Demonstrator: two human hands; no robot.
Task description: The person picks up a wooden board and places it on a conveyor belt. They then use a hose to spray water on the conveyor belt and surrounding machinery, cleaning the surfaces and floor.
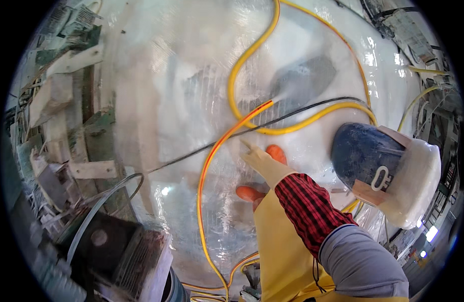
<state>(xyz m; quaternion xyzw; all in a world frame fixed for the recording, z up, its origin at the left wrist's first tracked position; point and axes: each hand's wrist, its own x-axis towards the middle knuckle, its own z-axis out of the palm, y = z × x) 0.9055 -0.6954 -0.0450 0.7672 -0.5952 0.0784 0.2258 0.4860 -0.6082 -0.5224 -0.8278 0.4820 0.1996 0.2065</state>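
Our hands out of view, state untellable — co-worker's gloved hand (259, 160) on glossy white shell (156, 100) — keep yellow hose (231, 83) clear.

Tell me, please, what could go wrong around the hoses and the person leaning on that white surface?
1. The yellow hose and the orange-striped hose loop right past the co-worker's gloved hand; a pull on either could snag it.
2. The curved white surface looks glossy, perhaps wet, so the leaning hand might slip.
3. The black cable crosses the hoses and could tangle with them.
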